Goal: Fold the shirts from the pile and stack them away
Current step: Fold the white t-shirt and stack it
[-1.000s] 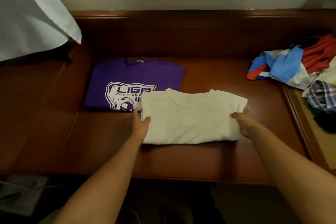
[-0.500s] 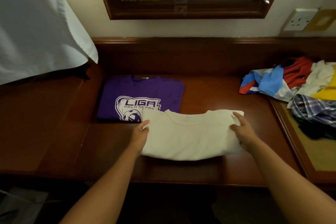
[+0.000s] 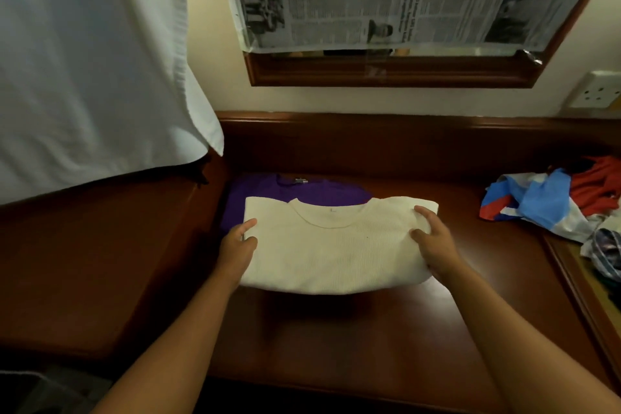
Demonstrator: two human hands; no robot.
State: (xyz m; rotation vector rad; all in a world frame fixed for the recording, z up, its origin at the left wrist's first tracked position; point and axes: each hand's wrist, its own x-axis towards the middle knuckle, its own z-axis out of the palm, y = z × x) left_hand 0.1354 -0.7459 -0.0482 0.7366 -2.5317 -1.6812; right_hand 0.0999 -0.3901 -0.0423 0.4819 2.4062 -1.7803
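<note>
purple shirt mostly hidden under cream shirt, left hand and right hand grip pinching its side edges, above desk

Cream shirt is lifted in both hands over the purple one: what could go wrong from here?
1. The cream shirt is gripped only at its side edges by the left hand and right hand; its near edge sags, so the fold may slip open.
2. It covers most of the purple shirt, so it could land skewed on the stack.
3. The unfolded pile lies close on the right; a sideways swing could snag it.
</note>
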